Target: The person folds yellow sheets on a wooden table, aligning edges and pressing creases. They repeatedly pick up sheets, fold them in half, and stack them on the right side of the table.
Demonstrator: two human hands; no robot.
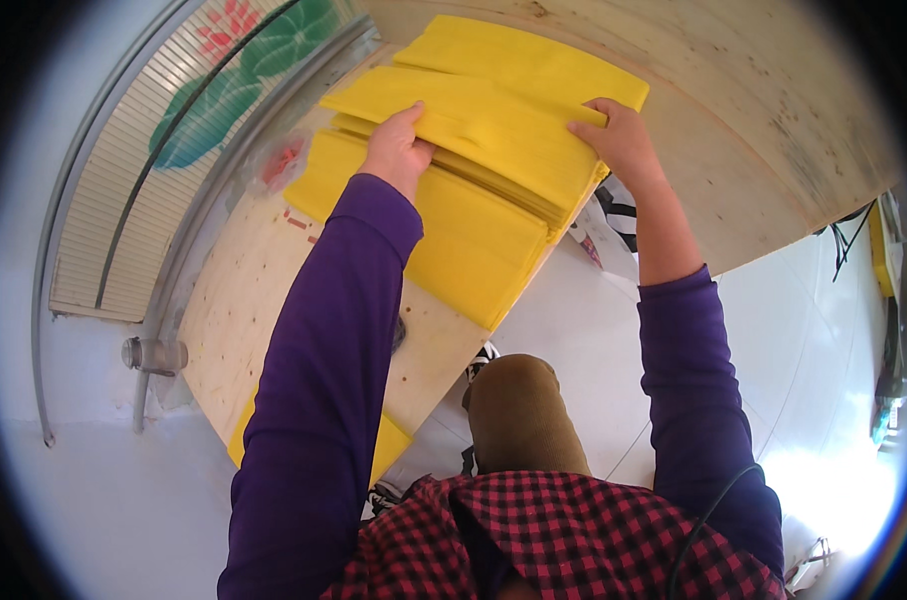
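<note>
A flat, folded yellow cloth-like piece (pixel 474 115) lies across the top of yellow stacks on the plywood tabletop (pixel 244 290). My left hand (pixel 399 152) is closed on its near left edge, thumb on top and the other fingers tucked out of sight beneath. At its right end my right hand (pixel 622 142) grips the edge between thumb and fingers. Nearer to me sits a stack of the same folded yellow material (pixel 474 245), its layers showing along the side. Another yellow pile (pixel 524 60) lies just beyond the held piece.
More yellow material (pixel 389 447) shows at the table's near end, partly behind my left sleeve. A clear plastic bag with something red (pixel 284 160) lies by the wall. A large plywood panel (pixel 744 110) borders the far right. A pipe fitting (pixel 156 355) juts out at the left.
</note>
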